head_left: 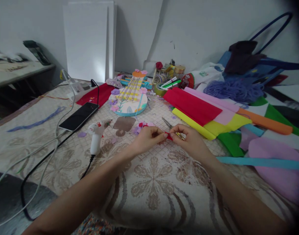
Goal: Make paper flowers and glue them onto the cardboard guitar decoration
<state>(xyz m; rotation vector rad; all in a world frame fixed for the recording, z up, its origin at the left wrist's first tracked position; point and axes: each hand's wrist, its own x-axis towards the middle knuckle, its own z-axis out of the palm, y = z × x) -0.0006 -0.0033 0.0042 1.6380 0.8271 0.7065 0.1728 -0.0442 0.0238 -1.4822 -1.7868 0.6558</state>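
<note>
Between my two hands is a small piece of red felt (169,136), pinched from both sides. My left hand (149,138) grips its left edge with thumb and forefinger. On the other side, the fingertips of my right hand (187,140) close on its right part. A pair of scissors (171,125) lies by my right hand, its blades pointing away and its gold handle partly hidden by the fingers. Behind my left hand sit small pink, purple and red felt pieces (142,125). A white glue gun (96,138) stands to the left.
A felt-covered, guitar-shaped craft (129,106) with flowers lies further back. Coloured felt sheets (193,106) and purple yarn (233,89) are heaped to the right. A black phone (79,116) and loose cables (50,151) lie left. White boards (87,42) lean on the wall.
</note>
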